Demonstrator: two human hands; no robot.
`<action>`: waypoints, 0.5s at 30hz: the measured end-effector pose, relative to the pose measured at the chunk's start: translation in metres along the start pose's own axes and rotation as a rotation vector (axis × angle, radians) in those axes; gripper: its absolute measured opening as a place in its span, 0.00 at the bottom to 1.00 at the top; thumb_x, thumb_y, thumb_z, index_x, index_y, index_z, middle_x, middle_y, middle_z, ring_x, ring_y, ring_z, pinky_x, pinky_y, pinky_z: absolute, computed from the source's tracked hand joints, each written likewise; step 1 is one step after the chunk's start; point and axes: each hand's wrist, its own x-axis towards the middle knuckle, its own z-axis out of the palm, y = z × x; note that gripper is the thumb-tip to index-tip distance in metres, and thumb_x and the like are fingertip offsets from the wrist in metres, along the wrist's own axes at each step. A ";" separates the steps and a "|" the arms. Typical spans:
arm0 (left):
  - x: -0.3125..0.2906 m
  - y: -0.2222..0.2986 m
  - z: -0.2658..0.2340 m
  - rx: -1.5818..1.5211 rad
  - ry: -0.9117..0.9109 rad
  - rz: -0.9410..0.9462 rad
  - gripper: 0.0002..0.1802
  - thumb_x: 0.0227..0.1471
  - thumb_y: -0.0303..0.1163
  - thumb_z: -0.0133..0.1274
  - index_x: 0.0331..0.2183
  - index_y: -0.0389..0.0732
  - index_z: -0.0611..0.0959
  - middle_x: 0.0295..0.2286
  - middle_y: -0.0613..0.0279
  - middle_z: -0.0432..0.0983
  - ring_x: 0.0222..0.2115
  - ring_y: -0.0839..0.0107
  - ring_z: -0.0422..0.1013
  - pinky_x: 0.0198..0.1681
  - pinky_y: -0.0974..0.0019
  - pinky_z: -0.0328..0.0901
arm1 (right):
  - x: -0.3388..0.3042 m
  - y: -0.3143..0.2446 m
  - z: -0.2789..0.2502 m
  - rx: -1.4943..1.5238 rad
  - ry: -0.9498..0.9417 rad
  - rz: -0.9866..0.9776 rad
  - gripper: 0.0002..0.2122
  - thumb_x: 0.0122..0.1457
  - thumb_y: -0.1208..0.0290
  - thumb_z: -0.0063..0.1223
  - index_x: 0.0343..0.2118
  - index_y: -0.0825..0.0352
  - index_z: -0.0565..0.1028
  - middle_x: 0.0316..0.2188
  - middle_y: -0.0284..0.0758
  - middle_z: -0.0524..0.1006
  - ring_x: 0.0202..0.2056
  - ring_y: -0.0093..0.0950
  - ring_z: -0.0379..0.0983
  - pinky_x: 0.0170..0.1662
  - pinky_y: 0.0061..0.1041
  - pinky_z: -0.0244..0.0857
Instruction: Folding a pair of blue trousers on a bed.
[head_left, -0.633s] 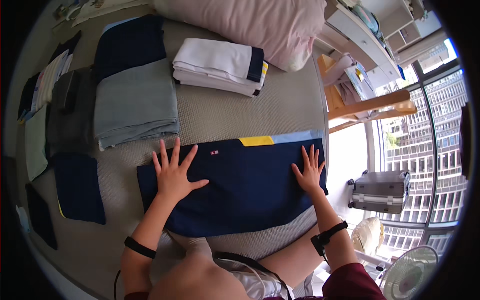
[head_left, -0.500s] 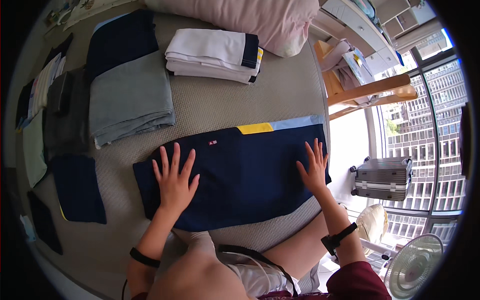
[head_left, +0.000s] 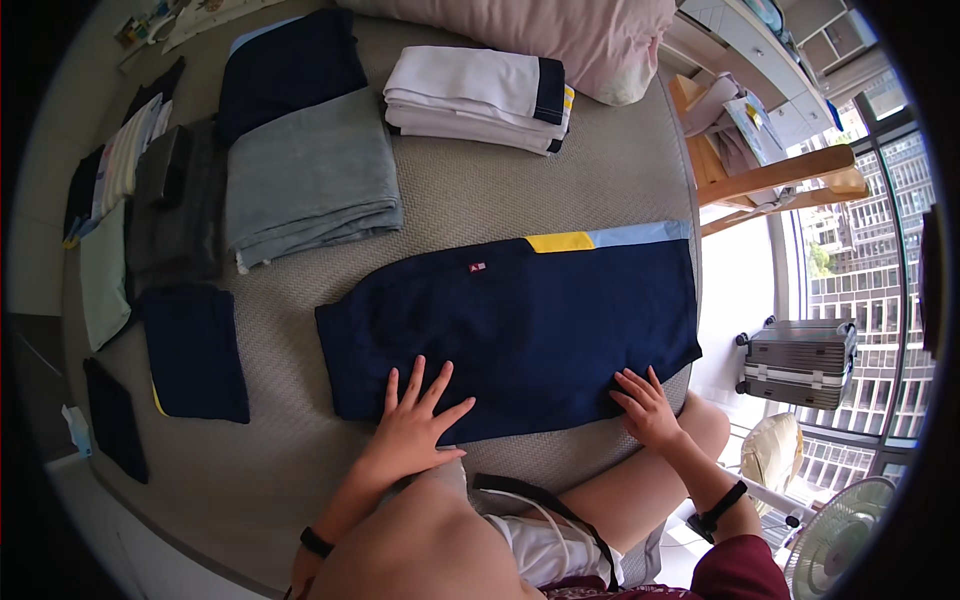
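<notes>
A navy pair of sports trousers [head_left: 540, 320], folded lengthwise, lies flat in front of me on the bed. A yellow and light blue band runs along its far edge at the right, and a small red and white label sits near the left part of that edge. My left hand [head_left: 415, 420] rests open, fingers spread, on the near edge, left of the middle. My right hand [head_left: 648, 408] lies with outstretched fingers on the near edge towards the right end. Neither hand grips the cloth.
Beyond lie a grey folded cloth [head_left: 315, 175], a white and navy folded stack [head_left: 475, 95] and a pink pillow [head_left: 560, 35]. More folded clothes [head_left: 195, 350] are at the left. A wooden chair [head_left: 780, 178], silver suitcase [head_left: 800, 360] and fan [head_left: 840, 540] stand off the bed's right side.
Both hands have slid towards me over the navy trousers, from its middle to its near edge. The whole view has shifted, so the bed's things appear further right.
</notes>
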 end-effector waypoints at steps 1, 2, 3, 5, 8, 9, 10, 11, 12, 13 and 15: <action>0.000 0.000 0.000 0.006 -0.011 0.011 0.34 0.35 0.48 0.62 0.48 0.56 0.76 0.60 0.53 0.47 0.61 0.45 0.37 0.58 0.35 0.33 | 0.001 0.000 0.000 0.007 0.027 -0.007 0.22 0.41 0.79 0.51 0.44 0.62 0.72 0.54 0.36 0.65 0.58 0.33 0.58 0.60 0.50 0.43; 0.000 -0.002 0.004 0.000 0.026 0.009 0.31 0.35 0.45 0.63 0.47 0.58 0.77 0.60 0.56 0.47 0.60 0.43 0.38 0.58 0.35 0.34 | 0.003 0.001 -0.001 0.010 0.030 -0.011 0.22 0.41 0.79 0.51 0.44 0.62 0.72 0.54 0.36 0.65 0.58 0.33 0.58 0.60 0.50 0.43; -0.002 -0.003 0.006 0.003 0.025 0.005 0.31 0.35 0.45 0.63 0.47 0.58 0.77 0.60 0.56 0.47 0.60 0.43 0.38 0.58 0.35 0.34 | 0.005 0.002 -0.005 0.085 0.032 0.013 0.20 0.41 0.79 0.51 0.42 0.63 0.72 0.51 0.36 0.68 0.56 0.33 0.60 0.60 0.48 0.44; -0.003 -0.005 0.012 0.065 0.046 0.039 0.25 0.35 0.39 0.63 0.42 0.53 0.81 0.59 0.59 0.50 0.60 0.44 0.42 0.58 0.35 0.37 | 0.009 0.006 -0.013 0.156 0.031 0.048 0.18 0.42 0.79 0.51 0.40 0.64 0.73 0.49 0.35 0.70 0.54 0.33 0.62 0.59 0.46 0.46; -0.007 -0.011 0.016 0.078 0.173 0.062 0.15 0.36 0.34 0.61 0.33 0.45 0.82 0.55 0.61 0.60 0.57 0.51 0.51 0.58 0.39 0.43 | 0.027 0.013 -0.024 0.414 0.130 0.232 0.10 0.46 0.78 0.52 0.34 0.68 0.73 0.35 0.37 0.76 0.41 0.35 0.69 0.52 0.36 0.55; -0.010 -0.014 0.015 0.083 0.168 0.056 0.15 0.36 0.34 0.61 0.33 0.45 0.82 0.55 0.61 0.60 0.57 0.51 0.51 0.58 0.39 0.43 | 0.035 0.015 -0.028 0.422 0.130 0.229 0.10 0.46 0.78 0.52 0.34 0.68 0.73 0.35 0.37 0.76 0.41 0.35 0.69 0.52 0.36 0.55; -0.008 -0.017 0.013 0.007 0.228 0.048 0.12 0.37 0.33 0.61 0.29 0.43 0.81 0.50 0.62 0.66 0.55 0.55 0.56 0.57 0.41 0.46 | 0.040 0.019 -0.032 0.436 0.099 0.303 0.09 0.47 0.77 0.53 0.34 0.69 0.73 0.33 0.38 0.75 0.38 0.36 0.69 0.49 0.34 0.57; -0.006 -0.017 0.009 -0.068 0.287 0.038 0.09 0.37 0.31 0.60 0.26 0.40 0.80 0.45 0.63 0.71 0.52 0.58 0.61 0.56 0.44 0.49 | 0.046 0.023 -0.035 0.450 0.067 0.375 0.08 0.48 0.76 0.53 0.33 0.70 0.73 0.30 0.39 0.75 0.36 0.37 0.68 0.47 0.32 0.59; -0.002 -0.014 0.004 -0.043 0.404 0.057 0.06 0.39 0.28 0.58 0.23 0.39 0.79 0.32 0.61 0.77 0.40 0.61 0.70 0.48 0.54 0.60 | 0.052 0.028 -0.039 0.490 0.020 0.410 0.07 0.50 0.74 0.53 0.32 0.70 0.73 0.28 0.40 0.74 0.34 0.38 0.67 0.41 0.31 0.61; 0.001 -0.017 0.004 -0.043 0.402 0.052 0.06 0.39 0.28 0.58 0.23 0.39 0.79 0.32 0.61 0.77 0.40 0.61 0.70 0.48 0.54 0.60 | 0.058 0.028 -0.047 0.492 0.017 0.432 0.07 0.51 0.73 0.53 0.32 0.70 0.73 0.26 0.41 0.74 0.32 0.37 0.68 0.38 0.31 0.61; 0.004 -0.022 0.005 -0.100 0.265 -0.079 0.07 0.41 0.30 0.58 0.23 0.38 0.77 0.24 0.58 0.75 0.30 0.61 0.72 0.37 0.59 0.66 | 0.069 0.033 -0.057 0.404 -0.041 0.402 0.07 0.53 0.72 0.52 0.32 0.70 0.73 0.24 0.43 0.73 0.30 0.38 0.67 0.36 0.32 0.61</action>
